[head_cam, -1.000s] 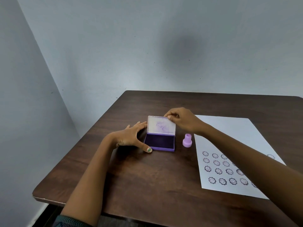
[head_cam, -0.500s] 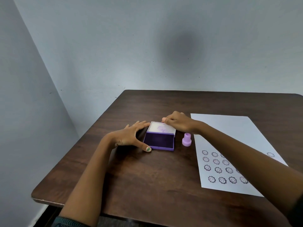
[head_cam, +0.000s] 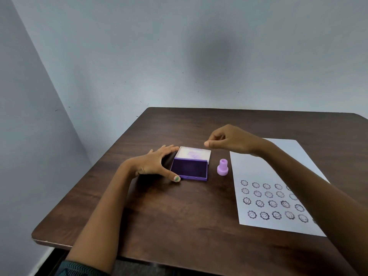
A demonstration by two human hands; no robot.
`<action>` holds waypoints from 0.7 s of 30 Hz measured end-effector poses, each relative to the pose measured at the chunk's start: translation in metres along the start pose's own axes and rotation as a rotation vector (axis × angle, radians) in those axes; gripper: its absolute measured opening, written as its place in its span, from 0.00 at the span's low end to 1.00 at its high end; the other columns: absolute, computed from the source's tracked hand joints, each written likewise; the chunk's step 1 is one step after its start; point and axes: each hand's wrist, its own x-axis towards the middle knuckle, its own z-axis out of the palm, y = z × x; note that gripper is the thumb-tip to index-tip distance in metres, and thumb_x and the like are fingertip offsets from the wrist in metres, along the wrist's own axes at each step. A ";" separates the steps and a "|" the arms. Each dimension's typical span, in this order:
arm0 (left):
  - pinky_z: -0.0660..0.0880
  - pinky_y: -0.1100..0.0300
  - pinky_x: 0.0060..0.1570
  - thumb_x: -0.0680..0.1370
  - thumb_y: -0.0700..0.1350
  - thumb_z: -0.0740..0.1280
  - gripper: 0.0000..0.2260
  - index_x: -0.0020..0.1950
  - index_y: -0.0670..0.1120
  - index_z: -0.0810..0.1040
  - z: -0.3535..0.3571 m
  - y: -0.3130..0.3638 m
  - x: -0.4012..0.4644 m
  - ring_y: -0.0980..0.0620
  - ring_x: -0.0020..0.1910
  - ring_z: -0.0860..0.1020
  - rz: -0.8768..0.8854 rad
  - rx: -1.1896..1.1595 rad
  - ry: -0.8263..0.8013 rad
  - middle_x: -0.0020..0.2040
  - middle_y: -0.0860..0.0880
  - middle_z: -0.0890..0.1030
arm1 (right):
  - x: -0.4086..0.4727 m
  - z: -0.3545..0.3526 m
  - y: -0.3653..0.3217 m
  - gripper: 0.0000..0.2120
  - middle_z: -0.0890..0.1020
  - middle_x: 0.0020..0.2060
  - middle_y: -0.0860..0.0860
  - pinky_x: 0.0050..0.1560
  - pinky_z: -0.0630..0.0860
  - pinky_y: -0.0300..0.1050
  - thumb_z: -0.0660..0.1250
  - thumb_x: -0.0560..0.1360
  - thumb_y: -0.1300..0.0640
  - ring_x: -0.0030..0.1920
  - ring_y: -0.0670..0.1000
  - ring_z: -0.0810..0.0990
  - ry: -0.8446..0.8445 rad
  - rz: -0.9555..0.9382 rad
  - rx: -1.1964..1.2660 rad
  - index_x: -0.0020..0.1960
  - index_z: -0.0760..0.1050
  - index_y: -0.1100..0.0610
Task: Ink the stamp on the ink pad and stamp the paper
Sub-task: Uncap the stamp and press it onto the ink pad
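Left fingers [head_cam: 168, 150] spread against the open ink pad [head_cam: 189, 169]; right fingers [head_cam: 214, 139] loosely curled, seemingly empty.

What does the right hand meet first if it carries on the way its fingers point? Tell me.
The right hand points left and hangs above the table. Straight on, it would likely pass over the open white lid of the purple ink pad toward the left hand's fingertips; depth is unclear.

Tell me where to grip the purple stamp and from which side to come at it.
Pinch the narrow upper knob of the stamp from above. It stands upright on its wider base between the ink pad and the paper, so the knob is free all round. The right hand hovers nearest.
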 end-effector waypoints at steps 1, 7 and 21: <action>0.34 0.50 0.71 0.67 0.56 0.75 0.44 0.75 0.60 0.52 0.000 0.000 0.000 0.59 0.73 0.40 0.002 -0.002 0.004 0.78 0.56 0.48 | -0.003 -0.002 0.000 0.13 0.84 0.43 0.55 0.47 0.76 0.53 0.68 0.72 0.49 0.47 0.58 0.79 -0.021 0.009 -0.008 0.44 0.80 0.59; 0.34 0.50 0.71 0.64 0.61 0.73 0.44 0.74 0.63 0.53 0.001 -0.001 0.000 0.54 0.76 0.40 0.011 -0.030 0.013 0.78 0.56 0.50 | -0.020 0.001 -0.003 0.12 0.83 0.40 0.49 0.37 0.70 0.38 0.74 0.66 0.47 0.41 0.47 0.77 -0.123 0.079 -0.142 0.43 0.81 0.55; 0.65 0.42 0.67 0.71 0.63 0.64 0.20 0.61 0.60 0.72 0.020 0.022 0.016 0.58 0.60 0.73 0.124 -0.200 0.736 0.62 0.58 0.75 | -0.038 0.008 0.026 0.08 0.82 0.38 0.51 0.28 0.75 0.30 0.74 0.67 0.60 0.36 0.47 0.79 0.200 0.065 0.209 0.45 0.82 0.58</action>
